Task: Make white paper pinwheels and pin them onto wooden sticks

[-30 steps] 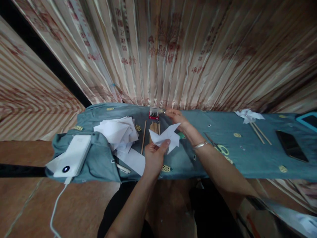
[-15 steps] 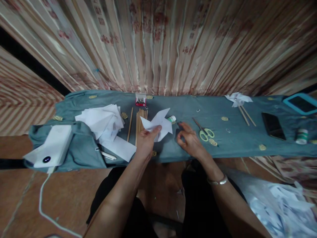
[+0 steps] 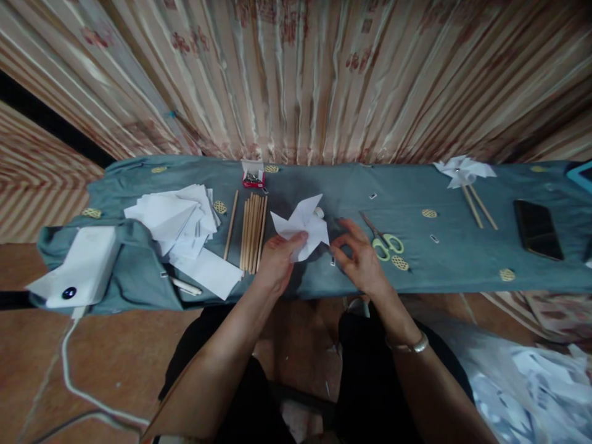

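In my left hand [image 3: 276, 262] is a white paper pinwheel [image 3: 303, 222], its middle pinched with the thumb on top. My right hand [image 3: 359, 259] is just right of the pinwheel, thumb and forefinger tips together near its edge; whatever they hold is too small to make out. Partly behind the pinwheel shows the pale end of a small glue bottle [image 3: 319, 213]. Left of the pinwheel lies a row of several wooden sticks [image 3: 252, 234], with one stick [image 3: 231, 225] apart. Scissors [image 3: 383, 237] with light green handles rest beyond my right hand.
A red box [image 3: 253, 177] of small metal pieces stands at the back. Left are stacked papers [image 3: 178, 216], a white cutter [image 3: 186, 286] and a white device [image 3: 86, 265] with a cable. Right are finished pinwheels [image 3: 465, 171] on sticks and a black phone [image 3: 538, 229].
The view has shifted, so things on the right sit further right. My right hand's fingertips have come closer to the pinwheel's edge. My left hand keeps its hold on the pinwheel.
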A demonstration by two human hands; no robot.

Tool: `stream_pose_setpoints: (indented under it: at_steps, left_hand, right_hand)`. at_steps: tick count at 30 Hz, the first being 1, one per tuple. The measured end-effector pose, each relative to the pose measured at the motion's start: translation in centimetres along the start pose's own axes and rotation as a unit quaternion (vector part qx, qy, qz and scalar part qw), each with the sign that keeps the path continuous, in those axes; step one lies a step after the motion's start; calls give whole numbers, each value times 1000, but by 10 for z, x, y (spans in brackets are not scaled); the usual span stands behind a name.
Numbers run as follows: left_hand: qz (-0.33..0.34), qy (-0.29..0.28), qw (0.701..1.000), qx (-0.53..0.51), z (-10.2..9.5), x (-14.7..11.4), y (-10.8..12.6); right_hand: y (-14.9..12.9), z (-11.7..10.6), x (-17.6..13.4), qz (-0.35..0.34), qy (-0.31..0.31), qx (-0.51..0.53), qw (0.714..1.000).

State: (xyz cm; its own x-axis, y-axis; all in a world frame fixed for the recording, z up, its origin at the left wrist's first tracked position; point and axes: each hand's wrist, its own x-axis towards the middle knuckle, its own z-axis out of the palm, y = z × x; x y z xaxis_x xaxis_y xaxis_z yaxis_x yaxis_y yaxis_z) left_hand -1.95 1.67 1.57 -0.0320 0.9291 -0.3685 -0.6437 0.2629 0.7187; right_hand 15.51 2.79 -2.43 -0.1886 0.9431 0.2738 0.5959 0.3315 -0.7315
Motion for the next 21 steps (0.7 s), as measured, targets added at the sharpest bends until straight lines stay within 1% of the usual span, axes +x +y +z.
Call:
stream_pose_setpoints:
  at_steps: [2, 3, 5, 8, 12, 21]
  left_hand:
    - [13, 14, 1000, 21, -1, 2, -3]
    - [23, 22, 999, 33, -2, 2, -5]
    - [48, 29, 996, 62, -2, 3, -10]
    - [89, 16, 990, 112, -2, 2, -16]
    - [106, -6, 982, 156, -1, 0, -21]
    - [108, -34, 977, 182, 1, -1, -25]
  right_hand:
    - [-2, -12, 1, 29, 29, 63, 997]
    - [-5, -17, 0, 39, 34, 93, 994]
    - [-13, -24, -2, 47, 27, 145, 988]
    - [-29, -26, -7, 42, 20, 186, 981]
    - [-40, -19, -10, 41, 18, 187, 981]
    - [-36, -12, -8, 39, 42, 175, 983]
